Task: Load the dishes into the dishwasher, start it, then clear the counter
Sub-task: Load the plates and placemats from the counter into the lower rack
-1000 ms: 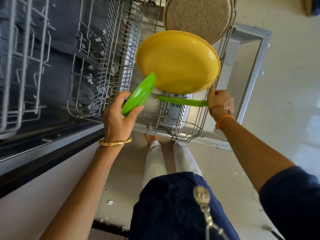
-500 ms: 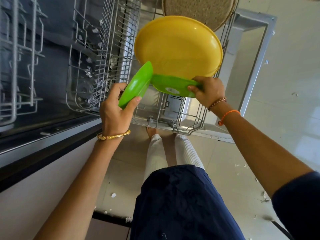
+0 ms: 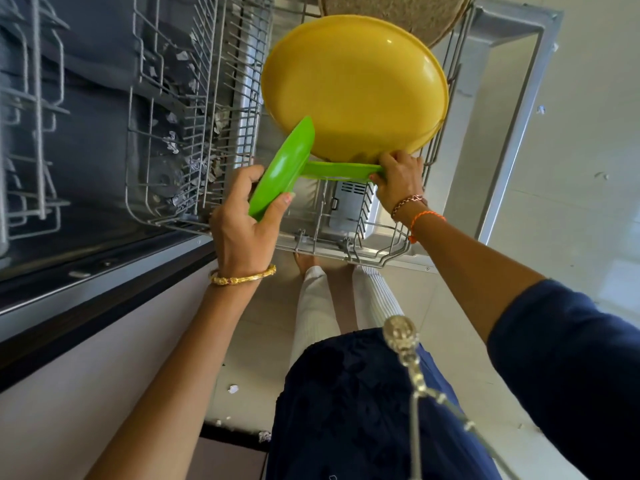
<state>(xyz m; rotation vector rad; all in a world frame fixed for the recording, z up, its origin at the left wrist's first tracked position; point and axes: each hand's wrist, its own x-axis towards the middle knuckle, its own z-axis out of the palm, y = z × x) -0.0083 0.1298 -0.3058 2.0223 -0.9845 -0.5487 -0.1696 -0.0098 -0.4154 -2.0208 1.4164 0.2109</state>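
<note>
Hands are working over the pulled-out lower rack in the head view: the left hand is gripping one green plate by its edge, and the right hand is pinching a second green plate, held edge-on just below the yellow plate standing in the rack. To seat it well, the second plate probably needs tipping upright and sliding between free tines beside the yellow one. No brand or writing is readable.

Bright daylight washes the floor on my right pale, while the dishwasher interior stays dim. A small glare spot sits on the yellow plate. Wide-angle bending curves the rack wires at the edges.
</note>
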